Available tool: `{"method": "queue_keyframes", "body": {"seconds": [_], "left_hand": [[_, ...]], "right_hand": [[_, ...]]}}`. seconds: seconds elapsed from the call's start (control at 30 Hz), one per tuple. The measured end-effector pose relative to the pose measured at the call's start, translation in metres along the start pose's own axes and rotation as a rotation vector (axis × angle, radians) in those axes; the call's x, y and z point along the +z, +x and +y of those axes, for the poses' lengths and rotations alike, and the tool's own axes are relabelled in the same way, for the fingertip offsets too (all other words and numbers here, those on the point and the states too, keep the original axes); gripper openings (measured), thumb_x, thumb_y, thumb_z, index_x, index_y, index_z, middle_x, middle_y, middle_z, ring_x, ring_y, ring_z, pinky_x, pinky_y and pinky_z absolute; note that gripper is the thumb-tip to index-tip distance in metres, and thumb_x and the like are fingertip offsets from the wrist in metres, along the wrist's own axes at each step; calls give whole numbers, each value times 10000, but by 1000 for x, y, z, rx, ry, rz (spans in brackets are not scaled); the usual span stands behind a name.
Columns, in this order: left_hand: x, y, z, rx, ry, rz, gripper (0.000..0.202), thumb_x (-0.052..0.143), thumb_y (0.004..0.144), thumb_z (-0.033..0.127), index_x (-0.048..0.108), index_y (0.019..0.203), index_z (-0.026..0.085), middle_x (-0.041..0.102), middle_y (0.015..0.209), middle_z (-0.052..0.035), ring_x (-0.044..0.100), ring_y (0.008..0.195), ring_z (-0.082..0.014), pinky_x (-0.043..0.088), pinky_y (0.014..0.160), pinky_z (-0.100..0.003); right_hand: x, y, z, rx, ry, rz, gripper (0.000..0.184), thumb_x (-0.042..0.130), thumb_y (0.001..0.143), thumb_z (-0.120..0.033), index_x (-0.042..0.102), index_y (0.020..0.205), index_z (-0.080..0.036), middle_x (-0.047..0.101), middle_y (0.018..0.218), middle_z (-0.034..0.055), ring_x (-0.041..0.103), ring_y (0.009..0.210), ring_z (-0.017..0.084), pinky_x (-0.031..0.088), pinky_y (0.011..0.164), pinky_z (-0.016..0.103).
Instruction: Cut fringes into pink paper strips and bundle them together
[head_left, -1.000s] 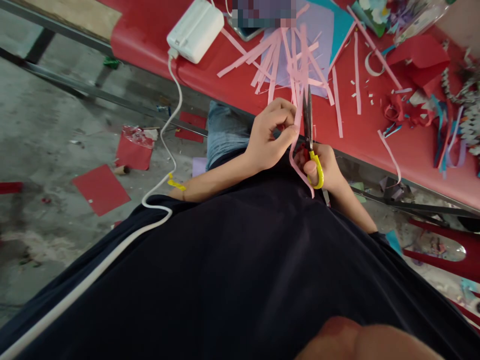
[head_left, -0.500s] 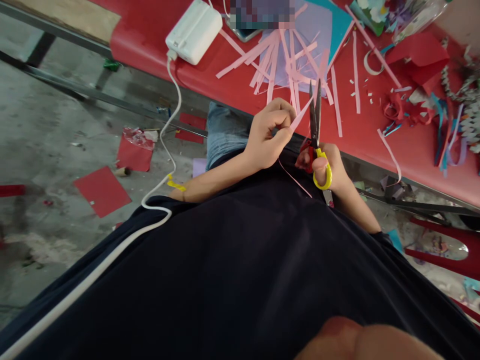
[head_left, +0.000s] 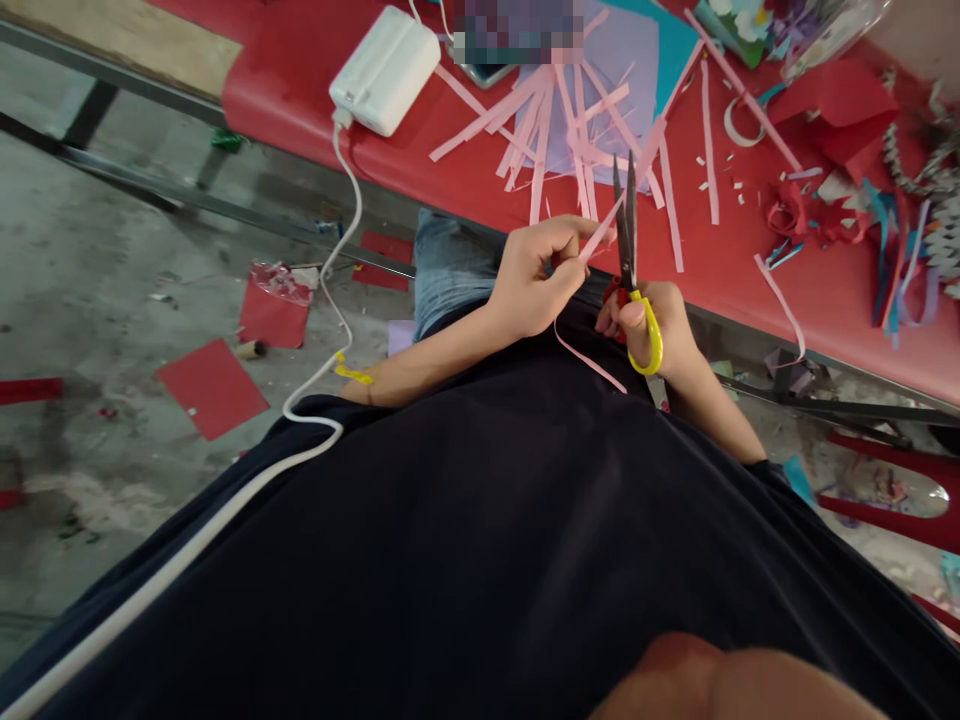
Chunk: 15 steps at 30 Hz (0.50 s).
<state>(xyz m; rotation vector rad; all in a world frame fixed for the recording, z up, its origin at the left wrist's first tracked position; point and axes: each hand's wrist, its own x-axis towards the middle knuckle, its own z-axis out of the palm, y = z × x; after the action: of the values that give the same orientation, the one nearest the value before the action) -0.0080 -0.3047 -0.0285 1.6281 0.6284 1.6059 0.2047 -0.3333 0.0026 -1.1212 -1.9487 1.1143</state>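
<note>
In the head view, your left hand (head_left: 536,280) sits just right of centre, wrist bent inward, thumb and curled fingers pinched on a thin pink paper strip (head_left: 602,232). The strip slants up and right from the pinch to meet the blades of the scissors (head_left: 625,225), and its loose tail hangs below your hand over your dark shirt (head_left: 480,540).

Your right hand (head_left: 654,330), just beside the left, is closed around the scissors' yellow and red loops. The blades point toward the top of the frame and are slightly parted over the edge of the red table (head_left: 300,70).

Your left palm hides the middle of the strip. The fingers in the red loop are mostly covered. A blurred patch masks something at the top centre, and the shirt fills the lower half.
</note>
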Motion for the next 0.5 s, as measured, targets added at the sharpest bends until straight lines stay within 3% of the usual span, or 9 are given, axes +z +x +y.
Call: {"method": "queue_keyframes", "body": {"seconds": [0.17, 0.27, 0.4, 0.5], "left_hand": [[1, 1, -2, -69, -31, -13, 454, 617, 1030, 450, 456, 686, 203, 786, 1073, -40, 720, 781, -172, 576, 716, -392], [1, 10, 2, -126, -3, -32, 471, 648, 1004, 463, 458, 658, 205, 769, 938, -48, 753, 862, -216, 592, 733, -395], [1, 35, -5, -144, -14, -127, 489, 704, 967, 481, 467, 629, 219, 695, 745, -51, 775, 950, -277, 616, 740, -414], [1, 65, -25, -151, -41, -196, 491, 719, 951, 485, 473, 611, 231, 641, 657, -44, 769, 876, -274, 599, 657, -384]], "right_hand": [[0, 1, 0, 18, -11, 12, 748, 485, 882, -941, 603, 685, -230, 623, 631, 51, 620, 551, 187, 478, 511, 358], [-1, 6, 0, 37, 6, 21, 764, 484, 867, -955, 578, 656, -226, 631, 627, 57, 603, 523, 180, 459, 489, 354], [-8, 19, 3, 73, 32, 85, 792, 456, 861, -971, 546, 613, -224, 617, 594, 56, 574, 490, 165, 434, 451, 340], [-18, 35, 6, 111, 46, 142, 808, 440, 836, -997, 545, 615, -227, 600, 572, 59, 561, 474, 163, 437, 418, 337]]}}
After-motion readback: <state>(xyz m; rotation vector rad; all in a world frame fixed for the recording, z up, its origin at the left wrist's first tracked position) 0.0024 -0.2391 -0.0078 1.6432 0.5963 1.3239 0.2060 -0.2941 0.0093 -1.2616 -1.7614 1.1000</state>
